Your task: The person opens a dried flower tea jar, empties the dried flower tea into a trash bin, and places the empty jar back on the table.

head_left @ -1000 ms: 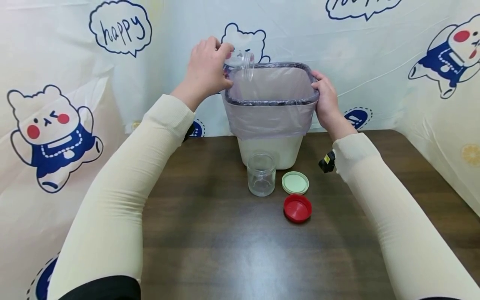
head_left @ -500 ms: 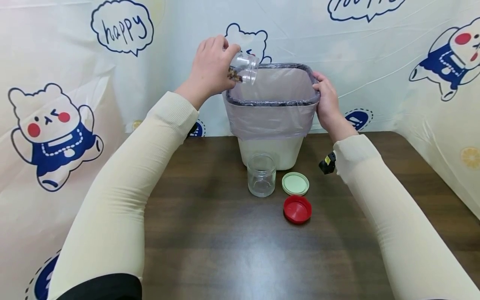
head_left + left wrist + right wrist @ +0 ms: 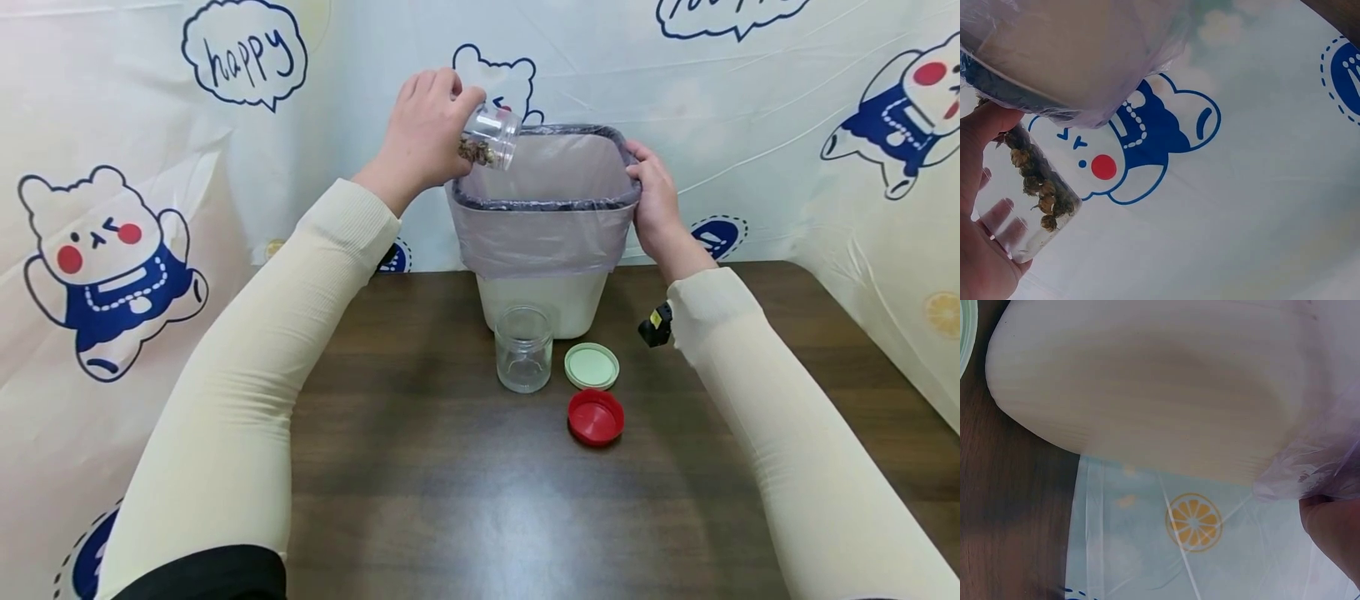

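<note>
My left hand [image 3: 422,133] grips a clear jar [image 3: 497,125] on its side, mouth tipped slightly down over the left rim of a bin [image 3: 540,300]. Small brown dried flower buds [image 3: 1041,187] lie along the jar's lower wall in the left wrist view. A translucent lilac bag [image 3: 540,237] lines the bin and folds over its rim. With fingers and thumb, my right hand [image 3: 657,200] holds the rim at the right, over the bag. In the right wrist view only part of that hand shows, beside the bag. The bin's bottom inside is hidden.
Before the bin, a second clear jar [image 3: 523,358] stands upright without a lid. To its right lie a pale green lid [image 3: 592,365] and a red lid [image 3: 596,418] on the brown table [image 3: 450,492]. A printed curtain [image 3: 360,50] hangs behind.
My left hand has moved a little to the right with the jar, whose mouth now tips lower. The buds have come into clearer view inside it. My right hand keeps its hold.
</note>
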`<state>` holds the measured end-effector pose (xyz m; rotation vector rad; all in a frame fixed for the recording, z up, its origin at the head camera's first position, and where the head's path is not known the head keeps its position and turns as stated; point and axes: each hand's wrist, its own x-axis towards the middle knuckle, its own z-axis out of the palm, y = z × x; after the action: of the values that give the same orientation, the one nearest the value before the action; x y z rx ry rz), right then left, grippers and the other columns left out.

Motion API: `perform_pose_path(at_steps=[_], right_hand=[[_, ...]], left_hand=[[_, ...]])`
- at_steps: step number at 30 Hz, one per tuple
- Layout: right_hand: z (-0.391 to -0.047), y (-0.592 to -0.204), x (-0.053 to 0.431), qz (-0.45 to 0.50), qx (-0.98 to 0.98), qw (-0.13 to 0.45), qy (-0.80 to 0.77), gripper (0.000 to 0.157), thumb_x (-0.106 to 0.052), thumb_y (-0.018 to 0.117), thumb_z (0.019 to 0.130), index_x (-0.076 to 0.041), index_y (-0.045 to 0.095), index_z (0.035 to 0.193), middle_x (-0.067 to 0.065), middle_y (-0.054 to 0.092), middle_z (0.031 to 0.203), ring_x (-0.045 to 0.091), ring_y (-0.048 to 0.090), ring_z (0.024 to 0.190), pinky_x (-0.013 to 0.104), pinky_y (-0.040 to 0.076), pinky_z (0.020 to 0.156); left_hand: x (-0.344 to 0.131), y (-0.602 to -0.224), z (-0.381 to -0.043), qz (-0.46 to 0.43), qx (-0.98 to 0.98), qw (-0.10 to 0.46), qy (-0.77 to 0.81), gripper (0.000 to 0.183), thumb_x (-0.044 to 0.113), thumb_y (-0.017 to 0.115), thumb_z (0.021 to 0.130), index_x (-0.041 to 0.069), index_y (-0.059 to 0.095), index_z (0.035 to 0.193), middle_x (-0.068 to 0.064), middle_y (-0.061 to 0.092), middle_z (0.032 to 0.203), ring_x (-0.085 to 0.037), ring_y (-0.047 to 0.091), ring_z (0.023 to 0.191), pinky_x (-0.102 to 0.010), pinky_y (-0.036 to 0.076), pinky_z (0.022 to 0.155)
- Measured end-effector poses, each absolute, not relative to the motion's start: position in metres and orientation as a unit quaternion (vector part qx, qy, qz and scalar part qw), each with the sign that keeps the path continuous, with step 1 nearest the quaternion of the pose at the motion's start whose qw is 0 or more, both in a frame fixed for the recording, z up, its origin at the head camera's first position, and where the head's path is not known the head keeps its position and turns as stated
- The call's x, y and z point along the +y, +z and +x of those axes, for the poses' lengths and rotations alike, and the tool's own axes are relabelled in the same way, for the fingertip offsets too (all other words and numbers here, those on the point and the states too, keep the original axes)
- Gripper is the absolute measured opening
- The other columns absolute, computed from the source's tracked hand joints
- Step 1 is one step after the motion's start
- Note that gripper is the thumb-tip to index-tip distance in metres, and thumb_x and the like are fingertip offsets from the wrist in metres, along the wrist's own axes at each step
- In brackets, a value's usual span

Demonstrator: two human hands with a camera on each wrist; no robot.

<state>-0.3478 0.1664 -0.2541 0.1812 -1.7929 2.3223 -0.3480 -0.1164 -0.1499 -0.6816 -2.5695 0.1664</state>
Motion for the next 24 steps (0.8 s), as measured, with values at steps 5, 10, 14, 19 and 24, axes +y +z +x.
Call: perform_pose_path(at_steps=[5, 10, 14, 19, 24], right_hand=[[-0.3467, -0.2532, 0.1662, 0.063, -0.606, 0.101, 0.786, 0.048, -0.013, 0.032, 0.098, -0.009, 0.042, 0.145, 0.003, 0.036, 0.148, 0.019, 0.039, 0.123, 0.022, 0.037, 0.092], [-0.346, -0.2533, 0.1658, 0.065, -0.607, 0.1, 0.785, 0.048, -0.013, 0.032, 0.098, -0.009, 0.042, 0.145, 0.003, 0.036, 0.148, 0.019, 0.038, 0.125, 0.022, 0.037, 0.093], [-0.3462, -0.2535, 0.1655, 0.065, -0.604, 0.099, 0.788, 0.048, -0.013, 0.032, 0.098, -0.009, 0.042, 0.145, 0.004, 0.036, 0.149, 0.021, 0.038, 0.126, 0.022, 0.037, 0.092], [-0.3464, -0.2536, 0.1657, 0.066, -0.607, 0.098, 0.786, 0.048, -0.013, 0.032, 0.098, -0.009, 0.041, 0.145, 0.003, 0.035, 0.149, 0.02, 0.037, 0.127, 0.023, 0.036, 0.094], [-0.3469, -0.254, 0.1659, 0.067, -0.606, 0.101, 0.786, 0.049, -0.013, 0.032, 0.098, -0.009, 0.041, 0.145, 0.003, 0.035, 0.149, 0.021, 0.037, 0.126, 0.022, 0.036, 0.093]], left_hand=[[-0.1156, -0.1487, -0.3485, -0.254, -0.934, 0.24, 0.072, 0.071, 0.024, 0.076, 0.081, 0.01, 0.042, 0.141, -0.019, 0.042, 0.13, -0.035, 0.036, 0.121, -0.045, 0.022, 0.11], [-0.1158, -0.1484, -0.3497, -0.257, -0.933, 0.239, 0.08, 0.071, 0.025, 0.077, 0.081, 0.01, 0.042, 0.141, -0.019, 0.042, 0.129, -0.036, 0.036, 0.12, -0.046, 0.023, 0.109], [-0.1163, -0.1481, -0.3507, -0.257, -0.934, 0.236, 0.083, 0.072, 0.025, 0.077, 0.081, 0.01, 0.042, 0.141, -0.019, 0.042, 0.13, -0.036, 0.035, 0.121, -0.046, 0.022, 0.109], [-0.1159, -0.1474, -0.3514, -0.259, -0.933, 0.232, 0.089, 0.072, 0.025, 0.077, 0.081, 0.01, 0.042, 0.141, -0.019, 0.041, 0.131, -0.036, 0.035, 0.123, -0.046, 0.021, 0.11], [-0.1152, -0.1472, -0.3515, -0.265, -0.93, 0.233, 0.101, 0.07, 0.025, 0.077, 0.08, 0.01, 0.043, 0.14, -0.019, 0.041, 0.13, -0.036, 0.035, 0.122, -0.046, 0.022, 0.109]])
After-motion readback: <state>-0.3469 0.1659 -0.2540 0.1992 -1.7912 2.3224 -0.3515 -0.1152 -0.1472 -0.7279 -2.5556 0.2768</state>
